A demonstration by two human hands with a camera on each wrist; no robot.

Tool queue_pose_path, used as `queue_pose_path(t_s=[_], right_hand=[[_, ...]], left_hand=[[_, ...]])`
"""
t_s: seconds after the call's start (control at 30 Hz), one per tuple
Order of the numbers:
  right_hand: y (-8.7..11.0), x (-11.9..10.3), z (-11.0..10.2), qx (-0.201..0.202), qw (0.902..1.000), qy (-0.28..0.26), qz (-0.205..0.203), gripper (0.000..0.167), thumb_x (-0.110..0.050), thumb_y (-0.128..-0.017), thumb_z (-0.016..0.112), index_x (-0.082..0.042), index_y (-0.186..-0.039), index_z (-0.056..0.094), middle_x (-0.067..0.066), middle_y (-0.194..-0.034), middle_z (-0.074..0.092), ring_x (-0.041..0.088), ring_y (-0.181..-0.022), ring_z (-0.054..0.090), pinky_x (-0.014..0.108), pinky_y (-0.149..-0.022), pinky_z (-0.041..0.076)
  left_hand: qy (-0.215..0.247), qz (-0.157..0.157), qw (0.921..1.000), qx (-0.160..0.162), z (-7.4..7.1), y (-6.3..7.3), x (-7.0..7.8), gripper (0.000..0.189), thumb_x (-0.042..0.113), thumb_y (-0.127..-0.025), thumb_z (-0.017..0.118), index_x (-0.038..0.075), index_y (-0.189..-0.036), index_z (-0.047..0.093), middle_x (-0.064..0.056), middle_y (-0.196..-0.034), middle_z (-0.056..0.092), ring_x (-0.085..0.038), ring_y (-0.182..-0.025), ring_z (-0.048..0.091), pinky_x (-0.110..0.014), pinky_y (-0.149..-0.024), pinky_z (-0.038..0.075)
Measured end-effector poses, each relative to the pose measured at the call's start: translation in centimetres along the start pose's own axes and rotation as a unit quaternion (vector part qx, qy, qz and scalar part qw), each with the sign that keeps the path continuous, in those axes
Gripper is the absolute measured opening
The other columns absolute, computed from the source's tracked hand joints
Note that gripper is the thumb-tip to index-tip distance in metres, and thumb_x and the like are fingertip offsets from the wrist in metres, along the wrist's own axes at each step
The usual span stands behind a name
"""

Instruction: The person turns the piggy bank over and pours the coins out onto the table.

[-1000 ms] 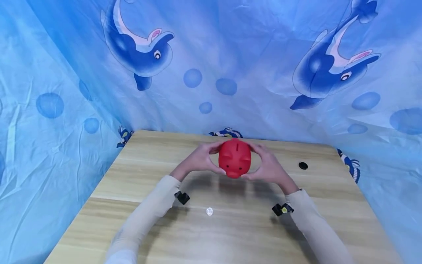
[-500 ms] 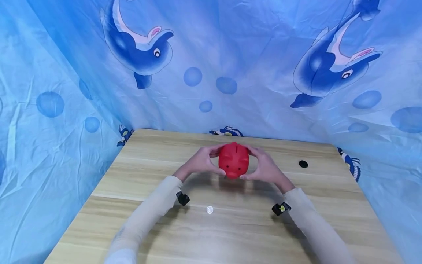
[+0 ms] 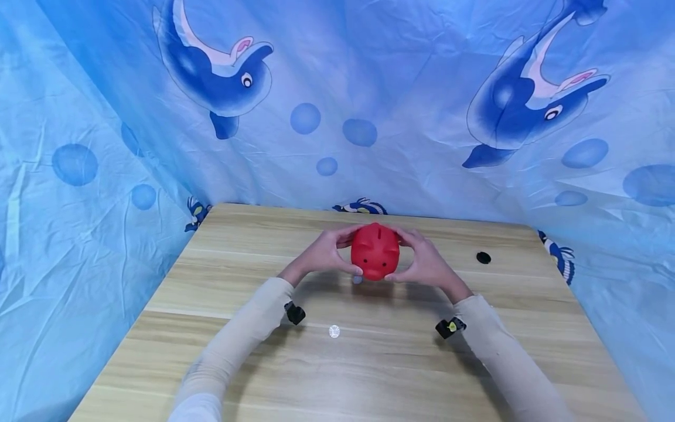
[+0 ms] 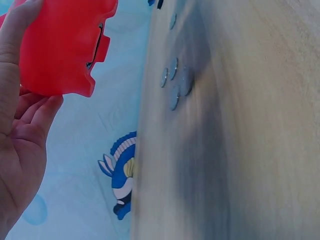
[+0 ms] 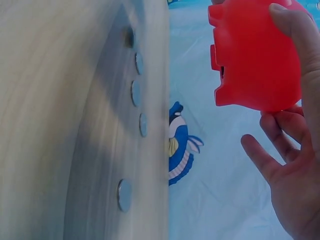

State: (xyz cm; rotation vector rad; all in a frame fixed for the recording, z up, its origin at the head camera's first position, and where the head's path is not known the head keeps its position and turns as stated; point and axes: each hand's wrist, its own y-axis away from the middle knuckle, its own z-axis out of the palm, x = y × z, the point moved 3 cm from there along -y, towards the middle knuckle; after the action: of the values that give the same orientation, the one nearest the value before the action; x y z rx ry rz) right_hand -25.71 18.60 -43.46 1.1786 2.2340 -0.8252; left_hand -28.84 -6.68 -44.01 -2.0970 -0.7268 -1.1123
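Note:
A red piggy bank (image 3: 375, 251) is held up over the far part of the wooden table, its face toward me and the slot in its back visible. My left hand (image 3: 328, 252) grips its left side, thumb near the snout and fingers behind. On the other side my right hand (image 3: 428, 262) grips it the same way. Both wrist views show the bank clear of the table, with a dark-edged opening (image 4: 95, 47) in its underside. Below it several coins (image 5: 135, 93) show in the wrist views; one coin (image 3: 357, 279) peeks out under the left thumb in the head view.
Nearer me on the wooden table (image 3: 337, 375) lies a single silver coin (image 3: 334, 332). A small black disc (image 3: 483, 258) rests at the far right. A blue dolphin-print sheet (image 3: 411, 176) hangs behind the table and along its sides.
The piggy bank dips slightly, then rises again in both hands. A coin now shows beneath it by the left thumb, where none was visible before.

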Motion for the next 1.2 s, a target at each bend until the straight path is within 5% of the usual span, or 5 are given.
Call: queue_pose_path(t_s=[0.47, 1.2], right_hand=[[-0.5, 3.4, -0.6, -0.025, 0.9995, -0.017, -0.003, 0.106, -0.042, -0.067, 0.096, -0.014, -0.155, 0.043, 0.009, -0.146, 0.054, 0.031, -0.125, 0.057, 0.057, -0.095, 0.056], [-0.8, 8.3, -1.8, -0.081, 0.9907, -0.087, 0.066, 0.101, -0.031, -0.075, 0.093, -0.023, -0.159, 0.037, 0.008, -0.153, 0.048, 0.036, -0.132, 0.050, 0.060, -0.102, 0.051]], left_hand=[[-0.005, -0.033, 0.9992, -0.023, 1.3, -2.2, -2.3, 0.094, 0.034, -0.073, 0.094, 0.019, -0.153, 0.047, 0.001, -0.144, 0.058, -0.019, -0.129, 0.059, -0.049, -0.104, 0.053], [0.028, -0.067, 0.9969, -0.030, 3.3, -6.1, -5.7, 0.098, 0.031, -0.072, 0.095, 0.016, -0.155, 0.045, 0.000, -0.144, 0.059, -0.017, -0.130, 0.059, -0.032, -0.100, 0.055]])
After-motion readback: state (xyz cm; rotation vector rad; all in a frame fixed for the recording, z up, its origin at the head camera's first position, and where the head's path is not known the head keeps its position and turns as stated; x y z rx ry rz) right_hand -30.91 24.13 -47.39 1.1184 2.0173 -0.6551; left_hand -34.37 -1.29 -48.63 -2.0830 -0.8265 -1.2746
